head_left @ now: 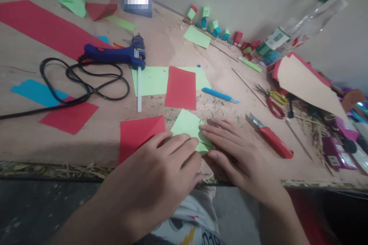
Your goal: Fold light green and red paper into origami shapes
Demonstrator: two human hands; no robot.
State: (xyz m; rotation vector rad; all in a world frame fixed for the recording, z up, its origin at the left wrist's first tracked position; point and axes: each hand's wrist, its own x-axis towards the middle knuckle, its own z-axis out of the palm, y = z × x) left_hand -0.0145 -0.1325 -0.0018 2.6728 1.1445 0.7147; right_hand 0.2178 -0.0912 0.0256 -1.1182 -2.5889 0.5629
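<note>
A small light green paper point(184, 121) lies at the table's front edge, with a crease or folded edge near its right side. My left hand point(165, 164) is over its lower left part, fingers bent and close together on the paper, partly covering it. From the right, my right hand point(238, 147) rests on the paper's right edge, its fingers stretched out and lying flat, thumb near the lower corner. A red paper point(138, 132) sits partly under my left hand. Behind the green paper lies another red paper point(181, 89), overlapping a larger green sheet point(151, 80).
A blue glue gun point(115, 54) with a looped black cord lies left. To the right are a blue pen point(220, 95), a red-handled cutter knife point(273, 139) with its blade out, scissors point(273, 101) and plastic bottles point(271, 44). Small paper figures point(215, 26) line the wall.
</note>
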